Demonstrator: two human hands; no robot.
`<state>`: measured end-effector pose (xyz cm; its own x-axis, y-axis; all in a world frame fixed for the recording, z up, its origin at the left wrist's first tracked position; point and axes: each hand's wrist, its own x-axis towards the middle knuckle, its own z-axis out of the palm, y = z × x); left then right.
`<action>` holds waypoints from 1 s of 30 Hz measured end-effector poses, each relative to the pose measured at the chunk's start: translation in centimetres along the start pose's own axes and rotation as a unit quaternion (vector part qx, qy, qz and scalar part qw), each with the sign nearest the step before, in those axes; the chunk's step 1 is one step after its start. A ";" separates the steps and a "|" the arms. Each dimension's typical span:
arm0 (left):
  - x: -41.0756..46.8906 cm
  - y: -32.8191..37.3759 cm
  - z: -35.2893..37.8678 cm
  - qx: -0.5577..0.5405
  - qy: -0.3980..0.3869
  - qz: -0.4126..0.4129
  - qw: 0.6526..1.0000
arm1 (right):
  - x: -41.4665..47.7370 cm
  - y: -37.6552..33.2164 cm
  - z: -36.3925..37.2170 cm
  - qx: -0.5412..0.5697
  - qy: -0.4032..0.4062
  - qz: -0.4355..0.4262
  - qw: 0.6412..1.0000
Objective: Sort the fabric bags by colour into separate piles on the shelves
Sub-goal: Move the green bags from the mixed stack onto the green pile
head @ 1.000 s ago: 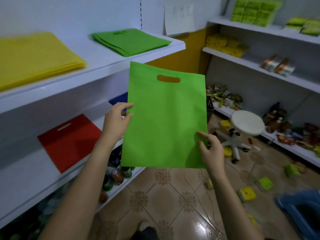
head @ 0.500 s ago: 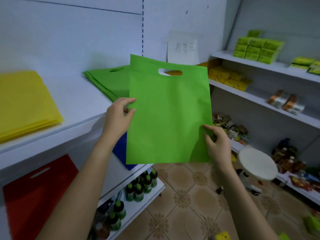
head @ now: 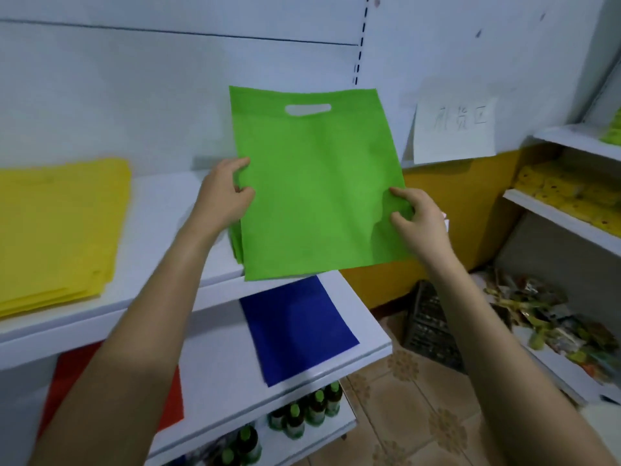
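Since the moment before, the green bag (head: 316, 183) has gone up and further in over the top shelf (head: 168, 210). Now it covers nearly all of the green pile (head: 236, 242), which was plainly seen behind it. The left hand (head: 223, 196) pinches the bag's left edge between thumb and fingers, and the right hand (head: 418, 218) pinches the right edge the same way. So the bag hangs upright, a little tilted, with its low edge just over the front of the shelf. I judge it is not yet laid down.

Much of the sorting seems done. On the left of the top shelf lies a yellow pile (head: 57, 230). A blue bag (head: 295, 327) lies on the middle shelf (head: 218, 358) below, and a red bag (head: 173, 403) lies left of it, partly hidden by the left arm. What is left for this bag is, I think, only to lay it flat on the green pile. Whether more bags wait unsorted I cannot tell; none shows.

The bag is thin, flat, bright green cloth, rectangular, with an oval handle hole (head: 307, 110) near its top edge. It creases a little under the right hand.
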<state>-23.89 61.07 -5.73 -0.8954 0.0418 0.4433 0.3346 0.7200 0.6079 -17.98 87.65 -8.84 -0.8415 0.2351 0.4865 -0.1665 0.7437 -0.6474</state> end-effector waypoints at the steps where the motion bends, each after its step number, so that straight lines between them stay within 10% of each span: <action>1: 0.8 -0.2 0.1 0.006 0.007 -0.020 1.000 | 1.5 0.2 0.5 0.001 -0.012 -0.016 1.000; 30: 1.1 -3.7 3.0 0.013 0.090 -0.208 0.974 | 10.2 3.9 4.5 0.131 -0.253 0.107 0.953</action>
<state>-27.06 60.50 -9.48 -0.8855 -0.3770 0.2715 -0.0555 0.6661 0.7438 -29.53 90.10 -9.06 -0.9995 -0.0174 0.0254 -0.0307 0.5156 -0.8563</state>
